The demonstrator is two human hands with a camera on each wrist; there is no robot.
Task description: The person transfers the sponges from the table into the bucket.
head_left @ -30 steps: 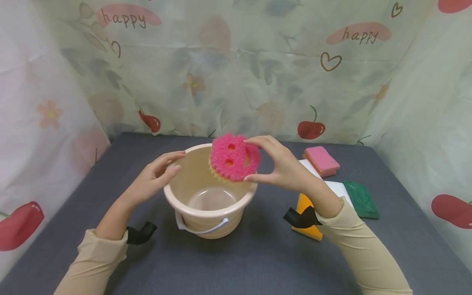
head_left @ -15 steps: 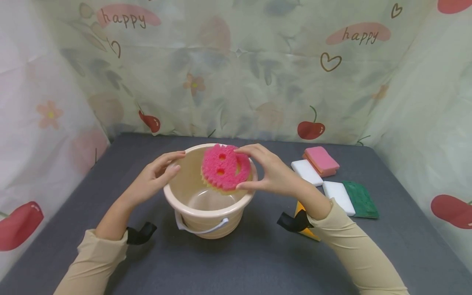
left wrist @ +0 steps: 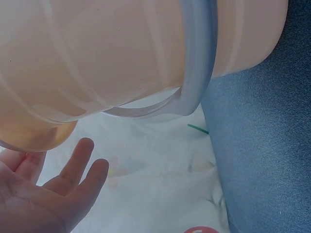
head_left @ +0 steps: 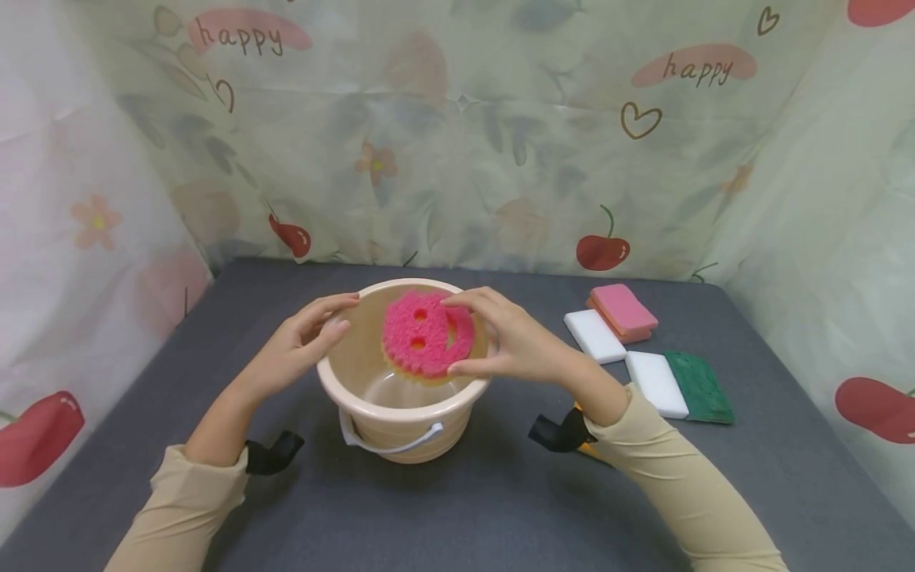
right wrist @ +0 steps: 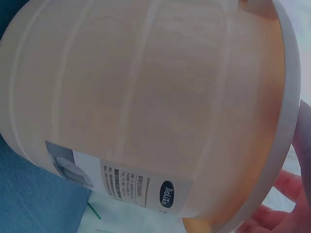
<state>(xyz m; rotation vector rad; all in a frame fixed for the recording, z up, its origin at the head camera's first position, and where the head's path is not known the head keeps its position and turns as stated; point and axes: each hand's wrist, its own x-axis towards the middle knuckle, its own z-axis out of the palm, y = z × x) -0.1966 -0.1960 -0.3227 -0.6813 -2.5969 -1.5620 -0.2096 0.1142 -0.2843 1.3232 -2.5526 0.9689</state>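
One pale handle hangs against the near side of the beige bucket, which stands upright on the dark grey surface. To the right, an orange sponge lies mostly hidden by the right forearm. At the bucket's left rim the left hand rests loose-fingered, grasping nothing; it seems to steady the bucket. Opposite, the right hand pinches a pink smiley-face scrub sponge by its right edge, thumb near and fingers far. That sponge tilts within the bucket's mouth, above the bottom, so the step in hand looks like putting it inside. The next move, I judge, calls for lowering it past the rim and parting thumb and fingers, the left hand bracing the rim. Farther right lie a green scouring pad with a white sponge against it, then a second white sponge just beside a pink-and-orange sponge. A floral curtain closes the far side.
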